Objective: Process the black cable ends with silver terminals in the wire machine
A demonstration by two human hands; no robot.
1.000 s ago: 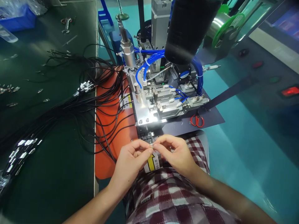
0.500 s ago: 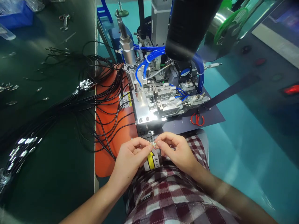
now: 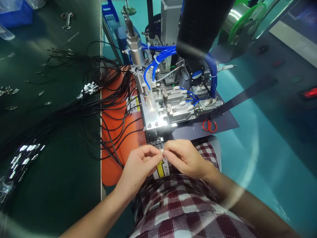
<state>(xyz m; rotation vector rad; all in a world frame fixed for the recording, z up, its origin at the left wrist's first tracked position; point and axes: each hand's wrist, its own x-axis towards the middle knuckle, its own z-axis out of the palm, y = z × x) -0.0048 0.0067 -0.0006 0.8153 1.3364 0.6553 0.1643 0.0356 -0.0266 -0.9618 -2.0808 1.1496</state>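
In front of my lap, the fingertips of both hands meet at a small bunch of thin coloured wires (image 3: 162,153). My left hand (image 3: 140,165) pinches the wires between thumb and forefinger. From the other side my right hand (image 3: 185,158) is closed on them too, its thumb and forefinger pressed together. Fingers cover most of the wires; a short reddish strand shows below. Just beyond the fingertips is the front edge of a metal bench machine (image 3: 155,119) with blue air tubes. Below the fingers is a label with a yellow arrow (image 3: 160,169).
Black cables (image 3: 71,110) with shiny metal ends run from the dark green table (image 3: 69,185) across an orange surface (image 3: 109,177). Red-handled scissors (image 3: 209,125) lie right of the machine. A wrench (image 3: 67,21), a blue bin (image 3: 16,15) and a wire spool (image 3: 235,21) are further back.
My right hand has turned slightly, its fingers curling closer over the wires, so less of them shows. My left hand keeps its pinch in nearly the same place.
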